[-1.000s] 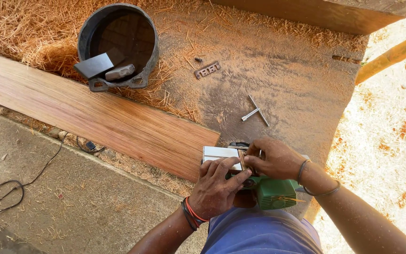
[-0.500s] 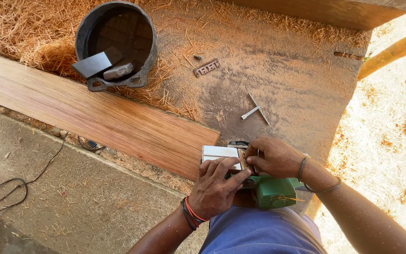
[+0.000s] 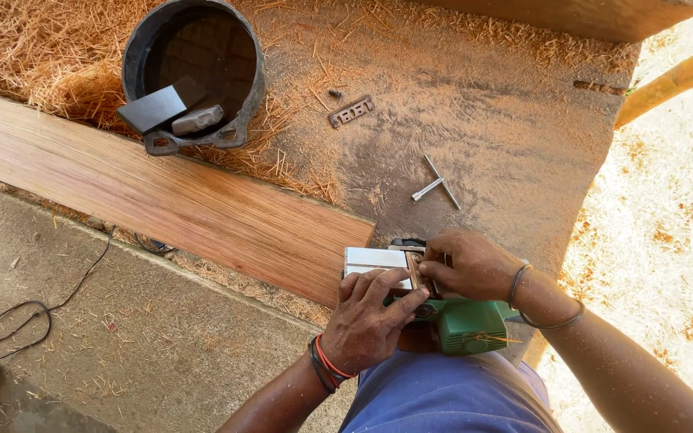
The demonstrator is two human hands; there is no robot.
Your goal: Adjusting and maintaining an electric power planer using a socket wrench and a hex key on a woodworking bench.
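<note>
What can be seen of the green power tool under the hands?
The green power tool looks like an electric planer turned sole-up at the bench's near edge, beside the plank's end. Its body is green plastic, its flat sole pale grooved metal. The left hand steadies it; the right hand works at its middle.

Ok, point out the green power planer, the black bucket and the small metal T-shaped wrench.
Green power planer (image 3: pixel 468 327), head view, green motor housing.
Black bucket (image 3: pixel 134 56), head view, left rim.
Small metal T-shaped wrench (image 3: pixel 439 184), head view, where its bars cross.
</note>
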